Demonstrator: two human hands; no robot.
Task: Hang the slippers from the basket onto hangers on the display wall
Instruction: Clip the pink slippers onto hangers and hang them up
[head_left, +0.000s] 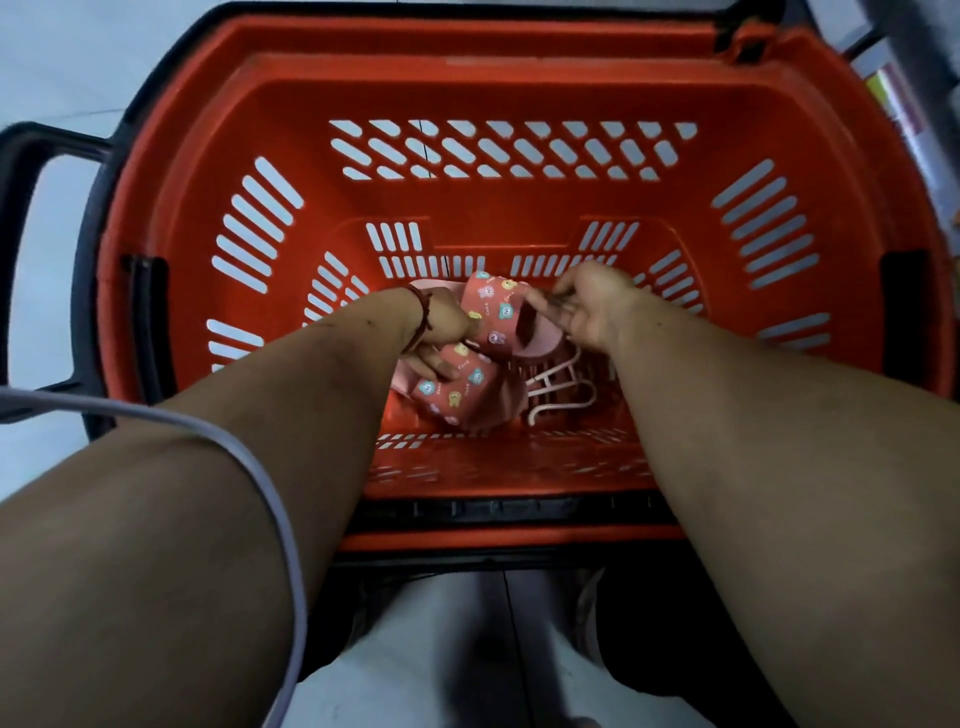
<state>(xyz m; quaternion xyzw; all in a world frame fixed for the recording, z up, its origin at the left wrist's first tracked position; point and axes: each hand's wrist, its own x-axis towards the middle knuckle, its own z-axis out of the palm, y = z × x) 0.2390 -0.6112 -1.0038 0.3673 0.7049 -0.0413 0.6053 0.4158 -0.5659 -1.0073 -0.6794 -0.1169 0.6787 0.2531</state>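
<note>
- A red slotted plastic basket (519, 93) holds two slippers on its floor, touching each other.
- The left hand (441, 332) has its fingers (428, 366) curled round the nearer pink cartoon-print slipper (457, 389).
- The right hand (584, 312) pinches the strap of the farther pink cartoon-print slipper (498, 312) with bent fingers (545, 306).
- A pale pink plastic hanger (558, 387) lies just beside them, under the right wrist.

Both arms reach down into a red basket (519, 208) with slotted walls. The left hand (441, 332) (a red bracelet (423, 317) circles its wrist) grips the lower slipper (457, 389), pink with small cartoon animals on its strap. The right hand (582, 312) pinches the strap edge of the upper slipper (498, 312), which lies partly over the lower one. Pale pink hangers (558, 384) lie on the basket floor just beside the slippers. A white cable (260, 467) drapes over the left forearm.
</note>
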